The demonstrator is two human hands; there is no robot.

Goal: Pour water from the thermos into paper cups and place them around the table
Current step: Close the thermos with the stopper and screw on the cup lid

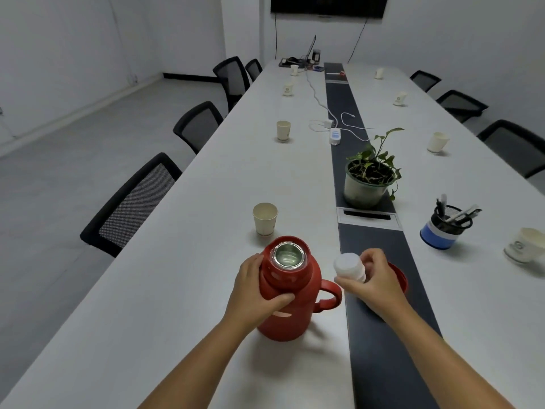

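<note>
red thermos point(287, 293) upright, uncapped, paper cup point(264, 218) behind

Non-task stuff on this long white table point(182, 261): a potted plant point(370, 175) sits on the dark center strip point(380, 290) at about 1 o'clock, with a mesh pen holder point(448, 227) off at 2 o'clock. Further up the strip there's a white power strip point(335, 136) with looping cables point(317, 97). Black mesh chairs point(132, 202) line both sides, and a laptop point(311, 48) and wall screen point(328, 5) sit at 12 o'clock.
</note>
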